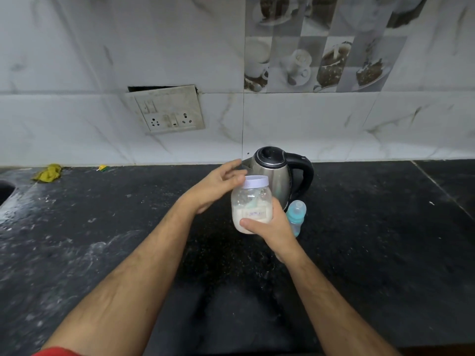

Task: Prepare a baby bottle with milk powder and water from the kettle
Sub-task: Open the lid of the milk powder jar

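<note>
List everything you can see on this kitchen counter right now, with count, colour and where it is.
powder jar: one, clear with white lid, held above the counter, centre
kettle: one, steel with black handle and lid, behind the jar by the wall
baby bottle: one, light blue, standing right of the jar, before the kettle
cloth: one, yellow, far left by the wall
switchboard: one, white, on the wall tiles
counter: one, black stone
left hand: one, fingers spread beside the jar lid
right hand: one, grips the jar body
</note>
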Tool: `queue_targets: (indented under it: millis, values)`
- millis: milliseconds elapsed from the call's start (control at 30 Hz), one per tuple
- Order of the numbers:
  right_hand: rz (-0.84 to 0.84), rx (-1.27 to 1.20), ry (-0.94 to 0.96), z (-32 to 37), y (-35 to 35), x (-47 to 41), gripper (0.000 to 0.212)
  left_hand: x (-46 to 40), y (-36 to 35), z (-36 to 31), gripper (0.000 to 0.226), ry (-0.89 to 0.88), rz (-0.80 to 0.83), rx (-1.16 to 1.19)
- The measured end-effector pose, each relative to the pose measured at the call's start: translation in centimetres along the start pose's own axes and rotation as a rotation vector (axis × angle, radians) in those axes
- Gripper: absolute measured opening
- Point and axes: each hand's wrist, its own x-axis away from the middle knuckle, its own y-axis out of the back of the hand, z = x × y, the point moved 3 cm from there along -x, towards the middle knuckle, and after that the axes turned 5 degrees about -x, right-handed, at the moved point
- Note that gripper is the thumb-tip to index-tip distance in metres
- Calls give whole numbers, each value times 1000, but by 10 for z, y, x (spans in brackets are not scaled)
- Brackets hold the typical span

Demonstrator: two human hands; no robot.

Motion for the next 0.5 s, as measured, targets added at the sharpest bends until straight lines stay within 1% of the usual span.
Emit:
queue_targets:
  millis: [67, 133, 200, 300, 400, 500]
  values:
    - [11, -32, -22, 1, -4, 1, 65, -3, -4, -9, 86, 1, 61, 13]
    - [19, -64, -36, 4, -7, 2, 70, -3, -12, -17, 74, 3, 86, -2]
    - [8, -65, -40, 6, -7, 2, 67, -5, -19, -20, 60, 2, 43, 11]
    - [-36, -32, -12, 7, -7, 2, 64, -4, -26, -22, 49, -6, -31, 36]
    - [-79, -1, -3, 7, -8, 3, 65, -4, -29, -24, 46, -16, -99, 13]
    - [-126, 51, -8, 5, -7, 2, 71, -3, -32, -25, 44, -17, -131, 12]
